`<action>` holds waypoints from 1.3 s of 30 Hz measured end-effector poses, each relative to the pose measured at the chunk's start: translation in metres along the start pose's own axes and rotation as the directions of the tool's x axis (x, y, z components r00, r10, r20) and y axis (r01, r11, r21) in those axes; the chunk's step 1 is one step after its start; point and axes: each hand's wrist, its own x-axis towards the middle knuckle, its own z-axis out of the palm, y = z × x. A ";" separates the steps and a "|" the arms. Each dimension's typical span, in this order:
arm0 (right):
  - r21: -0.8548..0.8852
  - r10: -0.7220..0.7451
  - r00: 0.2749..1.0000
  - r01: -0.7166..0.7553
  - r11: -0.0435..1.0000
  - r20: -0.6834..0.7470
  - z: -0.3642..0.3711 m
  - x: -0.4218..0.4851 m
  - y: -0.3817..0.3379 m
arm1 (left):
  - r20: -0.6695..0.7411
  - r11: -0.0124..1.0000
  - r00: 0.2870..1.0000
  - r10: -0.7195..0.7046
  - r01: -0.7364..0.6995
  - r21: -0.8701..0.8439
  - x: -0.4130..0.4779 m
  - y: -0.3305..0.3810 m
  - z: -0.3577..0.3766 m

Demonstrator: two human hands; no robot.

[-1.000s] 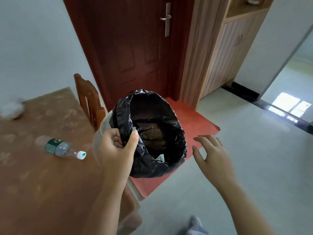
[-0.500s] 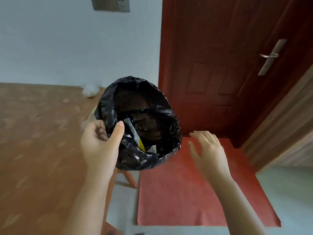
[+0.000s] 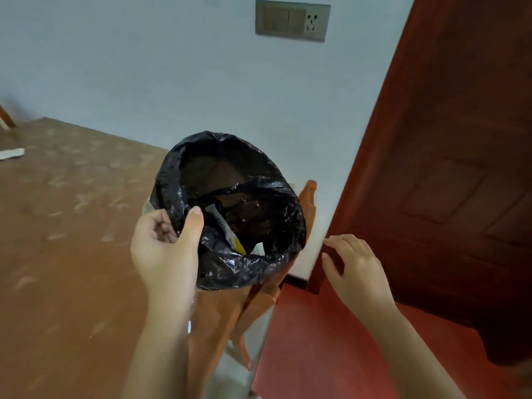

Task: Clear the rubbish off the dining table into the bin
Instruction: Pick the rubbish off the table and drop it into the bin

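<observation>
My left hand [image 3: 165, 249] grips the near rim of the bin [image 3: 259, 263], which is lined with a black plastic bag, and holds it up in the air beside the brown dining table [image 3: 66, 254]. Inside the bin lie a white and yellow wrapper [image 3: 227, 231] and another pale scrap. My right hand [image 3: 357, 269] hovers to the right of the bin with fingers spread and nothing in it. A white scrap of paper [image 3: 11, 153] lies on the table at the far left edge.
An orange wooden chair [image 3: 306, 197] stands behind and below the bin at the table's end. A dark red door [image 3: 446, 168] fills the right side, with a red mat [image 3: 331, 347] on the floor. A switch and socket panel [image 3: 292, 20] is on the white wall.
The view has swung left from the doorway toward the wall and table. The bin stays in my left hand. The plastic bottle and white wad seen earlier are out of view.
</observation>
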 end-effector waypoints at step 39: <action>0.507 -0.488 0.736 0.228 0.831 0.469 0.314 0.440 0.046 | -0.606 0.843 0.783 0.138 0.228 0.488 0.173 -0.097 0.190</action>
